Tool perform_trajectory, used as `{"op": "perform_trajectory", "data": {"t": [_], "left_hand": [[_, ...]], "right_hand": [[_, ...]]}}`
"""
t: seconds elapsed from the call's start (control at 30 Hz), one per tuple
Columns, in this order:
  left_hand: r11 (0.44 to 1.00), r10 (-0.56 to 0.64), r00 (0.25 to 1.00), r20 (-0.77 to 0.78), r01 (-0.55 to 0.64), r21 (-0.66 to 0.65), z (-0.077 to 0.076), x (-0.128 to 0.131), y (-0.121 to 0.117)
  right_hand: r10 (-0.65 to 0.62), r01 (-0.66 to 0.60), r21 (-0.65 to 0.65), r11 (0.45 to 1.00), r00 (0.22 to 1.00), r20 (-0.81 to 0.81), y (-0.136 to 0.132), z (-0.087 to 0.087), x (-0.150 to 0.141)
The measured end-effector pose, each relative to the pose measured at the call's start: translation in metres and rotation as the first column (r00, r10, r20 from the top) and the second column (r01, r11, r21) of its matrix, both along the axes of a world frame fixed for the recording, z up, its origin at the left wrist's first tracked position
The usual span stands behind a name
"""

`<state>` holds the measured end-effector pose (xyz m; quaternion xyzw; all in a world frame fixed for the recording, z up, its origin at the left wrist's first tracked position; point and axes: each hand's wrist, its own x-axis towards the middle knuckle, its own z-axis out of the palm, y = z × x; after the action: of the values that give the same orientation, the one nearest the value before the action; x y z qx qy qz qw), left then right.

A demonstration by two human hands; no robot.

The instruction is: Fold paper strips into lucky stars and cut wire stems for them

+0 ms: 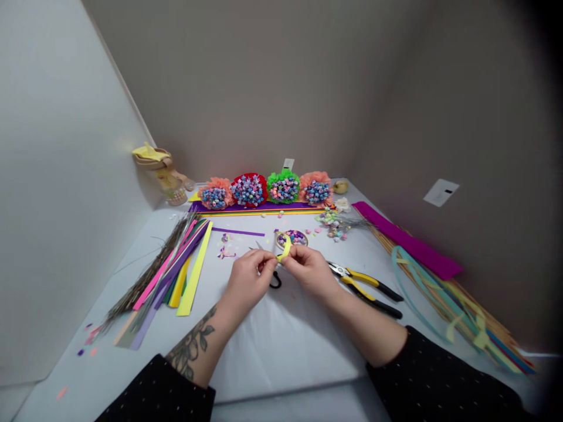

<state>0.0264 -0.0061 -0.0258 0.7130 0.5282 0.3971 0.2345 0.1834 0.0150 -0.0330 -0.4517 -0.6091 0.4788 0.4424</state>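
A short yellow paper strip (287, 246) curls upward between my two hands above the middle of the table. My left hand (254, 275) pinches its lower end between thumb and fingertips. From the other side my right hand (310, 271) pinches the same strip, close against the left fingertips. Under the hands lie scissors (275, 281), with one black handle loop showing and the blades mostly covered. Just behind the fingers sits a small round dish (303, 234) of purple, pink and blue folded paper stars.
Yellow-and-black pliers (369, 284) lie right of my right hand. Coloured paper strips (193, 275) and thin wires (145, 275) lie left. Several star-filled paper flowers (248, 190) line the back. Magenta paper (409, 243) and wooden sticks (440, 293) lie right, beside grey walls.
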Motion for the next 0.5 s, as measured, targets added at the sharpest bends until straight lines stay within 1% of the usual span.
{"op": "perform_trajectory", "data": {"t": [0.1, 0.23, 0.37, 0.43, 0.5], "left_hand": [[1.000, 0.012, 1.000, 0.019, -0.011, -0.020, 0.0019, -0.0003, 0.0002], [0.999, -0.011, 0.999, 0.031, 0.012, -0.040, 0.0058, 0.0004, -0.0007], [0.996, -0.027, 0.999, 0.046, 0.030, -0.081, 0.0063, 0.0017, -0.0015], [0.993, -0.023, 0.998, 0.055, 0.029, -0.112, 0.0055, 0.0022, -0.0011], [0.988, -0.013, 0.996, 0.086, 0.026, -0.155, 0.0044, 0.0024, 0.0002]], "right_hand": [[0.007, -0.009, 0.035, 0.999, 0.999, 0.049, 0.0002, 0.0006, 0.0003], [-0.017, 0.009, 0.079, 0.997, 0.995, 0.103, 0.0002, 0.0016, 0.0011], [-0.031, 0.010, 0.133, 0.991, 0.987, 0.161, -0.0006, 0.0004, 0.0018], [-0.031, 0.007, 0.140, 0.990, 0.985, 0.167, -0.0007, -0.0001, 0.0015], [-0.019, 0.001, 0.119, 0.993, 0.988, 0.153, -0.0007, 0.0000, 0.0007]]}}
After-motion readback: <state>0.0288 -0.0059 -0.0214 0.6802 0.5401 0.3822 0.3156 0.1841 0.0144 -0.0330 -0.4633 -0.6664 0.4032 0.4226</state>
